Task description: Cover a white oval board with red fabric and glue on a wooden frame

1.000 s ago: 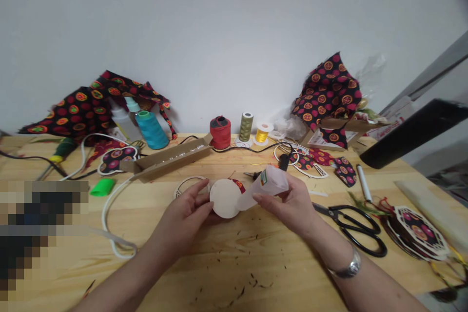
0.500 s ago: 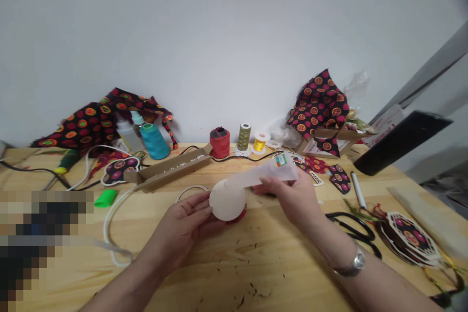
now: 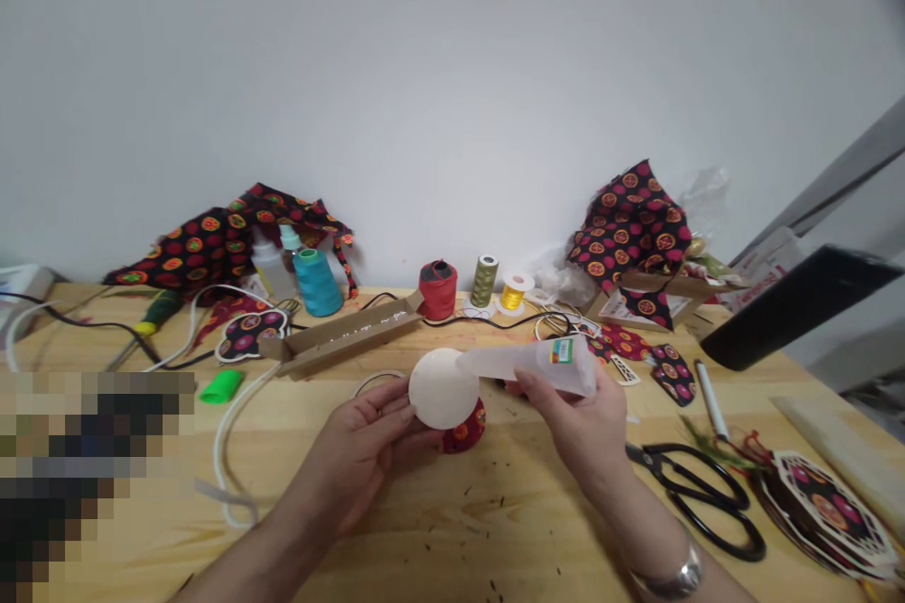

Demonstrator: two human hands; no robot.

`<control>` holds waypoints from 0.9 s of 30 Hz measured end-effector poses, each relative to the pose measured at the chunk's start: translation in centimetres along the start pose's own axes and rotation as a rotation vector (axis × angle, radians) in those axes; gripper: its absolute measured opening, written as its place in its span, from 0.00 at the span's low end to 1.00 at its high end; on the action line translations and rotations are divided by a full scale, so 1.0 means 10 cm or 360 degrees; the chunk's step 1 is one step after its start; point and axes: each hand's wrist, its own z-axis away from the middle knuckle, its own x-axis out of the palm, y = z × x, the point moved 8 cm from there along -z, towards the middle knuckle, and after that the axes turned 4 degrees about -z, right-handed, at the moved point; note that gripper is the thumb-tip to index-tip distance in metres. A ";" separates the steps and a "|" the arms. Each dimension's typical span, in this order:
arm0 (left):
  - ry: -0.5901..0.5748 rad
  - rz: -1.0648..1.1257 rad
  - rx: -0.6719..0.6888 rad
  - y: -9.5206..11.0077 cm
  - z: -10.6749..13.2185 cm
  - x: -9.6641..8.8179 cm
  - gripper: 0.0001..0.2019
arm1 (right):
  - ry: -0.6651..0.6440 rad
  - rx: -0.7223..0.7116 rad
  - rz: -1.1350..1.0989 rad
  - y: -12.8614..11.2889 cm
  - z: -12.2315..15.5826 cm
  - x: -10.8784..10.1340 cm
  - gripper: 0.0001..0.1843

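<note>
- Left grip: curled around the wooden disc, palm up, thumb across the disc's near face, over the near middle of the bench.
- Disc: pale, round, nearly upright, between both hands and off the bench.
- Red and black fabric piece: directly behind the disc, showing past its lower right edge.
- Right grip: clamped on the squeeze bottle, fingers beneath it, silver bangle on the wrist.
- Bottle: translucent plastic, colored label, nearly level, nozzle pointing left at the disc's upper right edge; contact between nozzle and disc impossible to tell.
- Far edge of the bench, left to right: teal thread cone, red spool, olive spool, gold spool.
- Just in front of the teal cone: long cardboard strip.
- Far left: black patterned cloth behind two plastic bottles.
- Left on the bench: green cap, white cord, fabric ornament.
- Near left corner: pixelated, unreadable.
- Right on the bench: black-handled scissors, white marker, octagonal ornament.
- Far right: more patterned cloth, propped against the wall.
</note>
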 end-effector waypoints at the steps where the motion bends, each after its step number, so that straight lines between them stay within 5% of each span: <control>1: 0.0007 0.0003 -0.0009 -0.01 0.00 0.00 0.14 | 0.0003 -0.0005 0.0010 0.00 -0.01 0.00 0.16; 16: -0.0153 -0.0025 -0.0040 -0.08 0.03 0.10 0.16 | -0.0021 -0.0071 0.0063 0.03 -0.01 0.02 0.15; 27: -0.0195 -0.0028 -0.0058 -0.15 0.01 0.09 0.18 | -0.0300 -0.0513 0.0375 -0.18 0.18 0.23 0.13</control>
